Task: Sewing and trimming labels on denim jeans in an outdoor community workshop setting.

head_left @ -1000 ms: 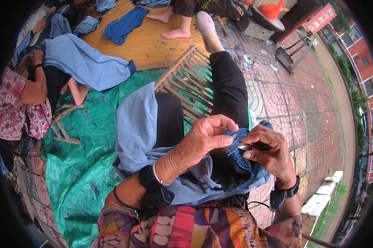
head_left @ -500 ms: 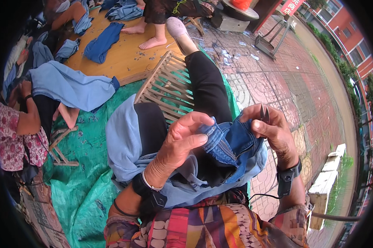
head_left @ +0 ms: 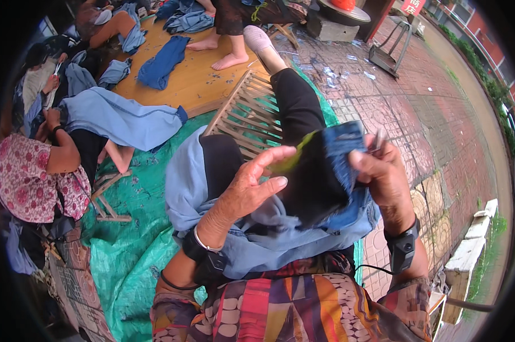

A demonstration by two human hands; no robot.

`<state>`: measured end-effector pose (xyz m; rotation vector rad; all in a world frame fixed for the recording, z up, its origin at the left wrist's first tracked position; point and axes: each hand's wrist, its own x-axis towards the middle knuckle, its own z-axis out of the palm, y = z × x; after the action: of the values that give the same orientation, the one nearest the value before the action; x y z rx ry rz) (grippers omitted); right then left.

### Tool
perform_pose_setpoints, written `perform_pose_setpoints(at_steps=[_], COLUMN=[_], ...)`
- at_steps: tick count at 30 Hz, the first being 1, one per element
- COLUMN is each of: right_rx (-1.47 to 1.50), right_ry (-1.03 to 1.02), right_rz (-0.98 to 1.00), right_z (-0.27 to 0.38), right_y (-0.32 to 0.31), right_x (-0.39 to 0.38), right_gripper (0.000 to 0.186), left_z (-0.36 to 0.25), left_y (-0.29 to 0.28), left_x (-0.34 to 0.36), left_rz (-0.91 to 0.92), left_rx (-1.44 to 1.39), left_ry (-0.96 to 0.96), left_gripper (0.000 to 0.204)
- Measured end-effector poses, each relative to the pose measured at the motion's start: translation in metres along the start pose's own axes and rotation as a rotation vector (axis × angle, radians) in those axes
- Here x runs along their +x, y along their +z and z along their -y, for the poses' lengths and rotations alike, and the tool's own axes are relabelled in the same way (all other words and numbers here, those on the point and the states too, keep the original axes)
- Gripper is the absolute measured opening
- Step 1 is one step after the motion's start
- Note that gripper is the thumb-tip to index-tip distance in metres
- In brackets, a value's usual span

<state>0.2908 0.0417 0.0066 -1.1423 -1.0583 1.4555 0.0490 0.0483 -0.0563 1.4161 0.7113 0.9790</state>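
Observation:
A pair of light blue jeans [head_left: 257, 251] lies across my lap, and its dark blue waistband [head_left: 344, 142] is raised in front of me. My right hand [head_left: 383, 171] pinches the waistband between thumb and fingers. Small metal thread snips [head_left: 378, 140] stick up from the same hand, partly hidden by its fingers. To the left, my left hand [head_left: 247, 185] is open, its thumb and fingers apart with nothing between them. Between the hands is a dark gap bordered by the denim, with a blurred yellow-green patch [head_left: 294, 157] near my left fingertips.
A slatted wooden rack [head_left: 249, 108] stands ahead on a green tarp [head_left: 138, 239]. At left, a person in a floral top [head_left: 41, 176] handles light blue jeans [head_left: 120, 117]. Beyond is a yellow wooden board [head_left: 203, 85] with denim pieces. A dustpan [head_left: 386, 60] stands far right.
My left hand has let go of the waistband, which it held half a second ago. The right hand has drawn the waistband up and turned it. The whole view has shifted slightly.

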Motion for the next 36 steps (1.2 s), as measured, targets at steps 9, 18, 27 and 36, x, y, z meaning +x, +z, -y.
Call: perform_pose_setpoints(at_steps=[9,18,27,36], right_rx=[0.198,0.11,0.008,-0.42], right_ry=[-0.131,-0.123,-0.129,-0.332], right_rz=[-0.247,-0.245,-0.137,0.167], right_z=[-0.01,-0.011,-0.001,0.004], right_y=[-0.024,-0.025,-0.005,-0.006], right_x=[0.015,0.037,0.056,0.025], right_gripper=[0.018,0.022,0.015,0.069], left_z=[0.001,-0.023,-0.046,-0.015], left_y=[-0.021,-0.006,0.033,0.025], left_x=[-0.01,-0.019,0.0,0.013], left_rz=[0.284,-0.018,-0.138,-0.266], left_rx=[0.426,-0.237,0.988,0.634], left_ry=[0.027,-0.174,0.315,0.176], left_gripper=[0.026,0.014,0.09,0.036])
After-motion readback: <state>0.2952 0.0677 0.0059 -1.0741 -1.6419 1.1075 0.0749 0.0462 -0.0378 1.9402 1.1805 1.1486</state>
